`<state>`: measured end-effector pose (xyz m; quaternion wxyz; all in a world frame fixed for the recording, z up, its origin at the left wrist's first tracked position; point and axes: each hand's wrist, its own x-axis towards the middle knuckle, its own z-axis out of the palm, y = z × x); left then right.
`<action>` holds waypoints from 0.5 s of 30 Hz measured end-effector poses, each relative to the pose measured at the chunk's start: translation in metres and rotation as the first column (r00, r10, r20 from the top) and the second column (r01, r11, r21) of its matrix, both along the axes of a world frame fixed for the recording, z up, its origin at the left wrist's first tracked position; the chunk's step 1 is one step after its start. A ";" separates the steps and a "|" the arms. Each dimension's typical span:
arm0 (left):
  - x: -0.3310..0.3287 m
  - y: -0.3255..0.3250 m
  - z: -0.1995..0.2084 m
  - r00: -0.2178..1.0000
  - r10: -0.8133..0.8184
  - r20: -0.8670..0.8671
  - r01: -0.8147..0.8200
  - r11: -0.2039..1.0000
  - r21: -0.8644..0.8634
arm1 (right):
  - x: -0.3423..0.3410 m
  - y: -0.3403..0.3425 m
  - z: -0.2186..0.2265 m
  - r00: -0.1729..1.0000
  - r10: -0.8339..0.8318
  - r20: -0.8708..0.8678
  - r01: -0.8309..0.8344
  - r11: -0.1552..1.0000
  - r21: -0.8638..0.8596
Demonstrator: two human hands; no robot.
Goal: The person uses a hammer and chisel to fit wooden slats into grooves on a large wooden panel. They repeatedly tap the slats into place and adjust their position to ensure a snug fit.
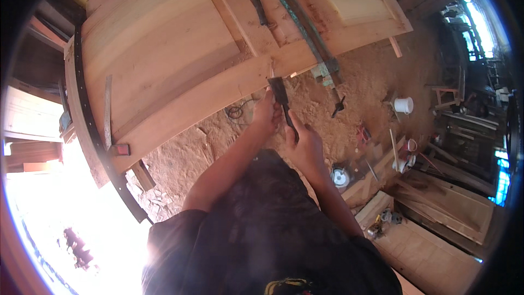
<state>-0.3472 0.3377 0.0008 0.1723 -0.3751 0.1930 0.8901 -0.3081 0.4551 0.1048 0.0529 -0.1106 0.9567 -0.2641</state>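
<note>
My right hand is closed round the slim handle of a dark hand tool with a broad, block-like head. That head is close to the near edge of a framed wooden panel. Beside it, my left hand has its fingers curled; what they grip is hidden. A thin pale tip shows on the panel edge just beyond the tool head; I cannot tell what it is. A hammer lies on the panel, to the left of a green bar clamp spanning it.
A dark bar clamp crosses the panel's left end, near a thin strip. Shavings cover the floor. To my right are white buckets, a round white-faced tool and stacked wooden boards.
</note>
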 end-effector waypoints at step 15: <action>0.000 0.013 0.002 0.999 -0.014 -0.043 0.001 0.956 -0.294 | 0.000 0.003 -0.026 0.980 -0.017 -0.201 0.021 1.000 0.018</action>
